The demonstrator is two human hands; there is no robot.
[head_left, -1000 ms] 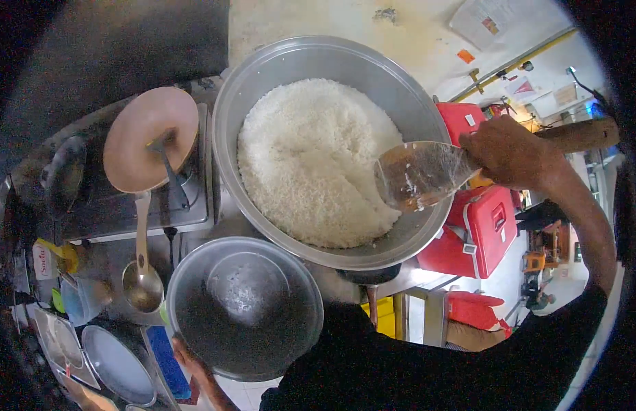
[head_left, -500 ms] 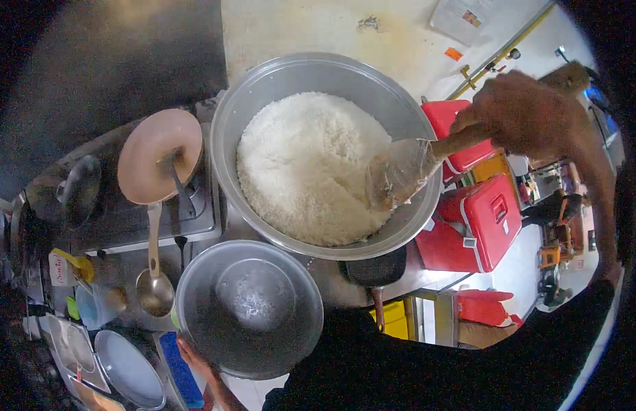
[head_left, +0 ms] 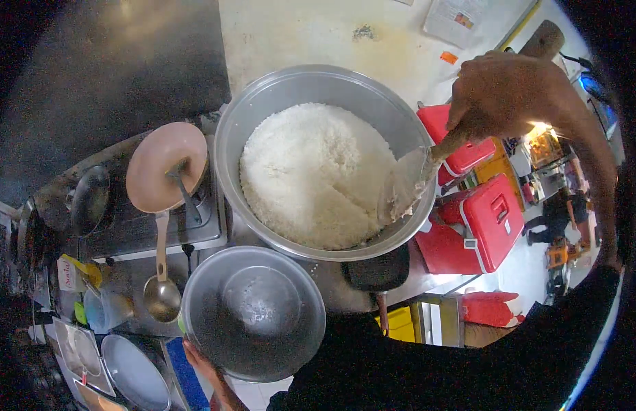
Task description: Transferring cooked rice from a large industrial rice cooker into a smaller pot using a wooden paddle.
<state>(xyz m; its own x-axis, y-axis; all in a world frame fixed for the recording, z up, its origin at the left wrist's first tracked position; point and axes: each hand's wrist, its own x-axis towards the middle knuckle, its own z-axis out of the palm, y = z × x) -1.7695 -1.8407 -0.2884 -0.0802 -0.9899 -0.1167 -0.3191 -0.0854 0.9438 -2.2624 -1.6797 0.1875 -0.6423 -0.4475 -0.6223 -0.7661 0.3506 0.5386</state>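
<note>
A big grey metal pot [head_left: 225,171] holds a mound of white rice [head_left: 311,171]. My right hand [head_left: 506,92] is wrapped around the handle of a wooden paddle [head_left: 407,185], whose rice-smeared blade rests at the right edge of the rice, by the pot's inner wall. Below the pot sits a wide grey metal bowl [head_left: 256,349] with nothing visible in it. At its lower left rim, my left hand [head_left: 203,363] grips the bowl; part of that hand is hidden behind it.
On the left, a pink frying pan [head_left: 160,164] with a dark utensil lies on the stove [head_left: 208,233]. A metal ladle [head_left: 162,299] is nearby. A black pan [head_left: 378,274] sits below the pot's right side. Red coolers [head_left: 479,219] stand at right, and a white oval dish [head_left: 133,370] lies lower left.
My right hand has raised the paddle slightly, and its blade has shifted rightward from within the rice to the pot's wall. My left hand keeps its grip on the bowl.
</note>
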